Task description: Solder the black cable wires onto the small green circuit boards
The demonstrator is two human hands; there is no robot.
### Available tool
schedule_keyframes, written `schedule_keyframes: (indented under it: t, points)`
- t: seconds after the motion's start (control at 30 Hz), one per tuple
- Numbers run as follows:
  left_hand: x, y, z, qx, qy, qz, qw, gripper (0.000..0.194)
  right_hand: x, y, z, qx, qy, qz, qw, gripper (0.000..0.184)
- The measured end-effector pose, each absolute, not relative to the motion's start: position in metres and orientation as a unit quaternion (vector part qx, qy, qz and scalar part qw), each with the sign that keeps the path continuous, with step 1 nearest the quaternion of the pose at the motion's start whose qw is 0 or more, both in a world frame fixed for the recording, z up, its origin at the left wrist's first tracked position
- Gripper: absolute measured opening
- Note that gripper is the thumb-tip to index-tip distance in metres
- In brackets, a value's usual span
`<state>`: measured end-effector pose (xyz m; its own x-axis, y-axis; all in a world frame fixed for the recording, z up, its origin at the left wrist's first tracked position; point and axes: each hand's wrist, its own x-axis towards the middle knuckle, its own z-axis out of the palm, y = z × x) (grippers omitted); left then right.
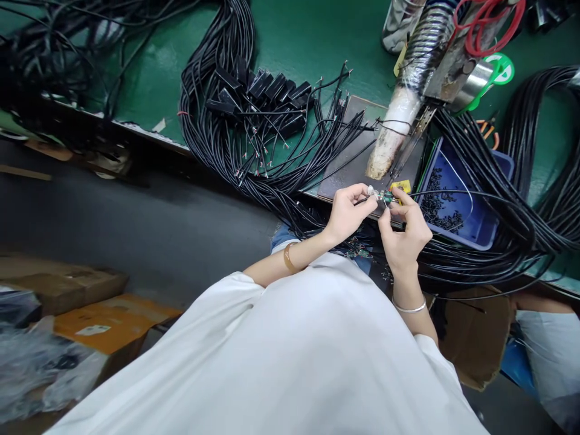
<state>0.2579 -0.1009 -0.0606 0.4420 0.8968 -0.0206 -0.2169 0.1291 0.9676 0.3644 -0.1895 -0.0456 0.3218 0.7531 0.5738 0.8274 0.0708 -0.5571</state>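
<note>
My left hand (348, 210) is closed in a pinch on the end of a black cable, with something white at its fingertips. Facing it, my right hand (405, 229) pinches a small green circuit board (386, 196) with thin wires at its ends. Both sets of fingertips meet closely around the board, so the exact contact is partly hidden. A black cable (446, 192) runs off to the right from behind my right fingers. Beneath my hands lies a dark flat plate (338, 172), and a yellow piece (402, 186) shows just behind the board.
A wrapped tube (389, 136) slants down just above my hands, beside a metal rig with a wire spool (473, 84). A blue tray (487, 232) holds small black pieces. Cable bundles (203, 103) and black housings (267, 87) cover the green bench (290, 36). Cartons (113, 320) stand lower left.
</note>
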Motion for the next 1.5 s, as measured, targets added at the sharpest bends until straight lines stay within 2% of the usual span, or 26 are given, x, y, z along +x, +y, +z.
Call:
schedule_keyframes:
  t: [0.7, 1.03, 1.27, 1.5]
  points:
    - [0.262, -0.101, -0.052, 0.519, 0.336, 0.427, 0.66, 0.016, 0.366, -0.186, -0.029, -0.688, -0.584, -0.03, 0.431, 0.001]
    - [0.255, -0.102, -0.057, 0.547, 0.352, 0.402, 0.644, 0.015, 0.367, -0.192, -0.03, -0.689, -0.594, -0.009, 0.416, 0.007]
    - [0.251, -0.096, -0.055, 0.565, 0.326, 0.403, 0.642, 0.018, 0.369, -0.194, -0.025, -0.706, -0.552, 0.061, 0.439, 0.004]
    - [0.254, -0.092, -0.052, 0.59, 0.338, 0.412, 0.606, 0.013, 0.369, -0.191, -0.023, -0.705, -0.569, 0.029, 0.422, 0.005]
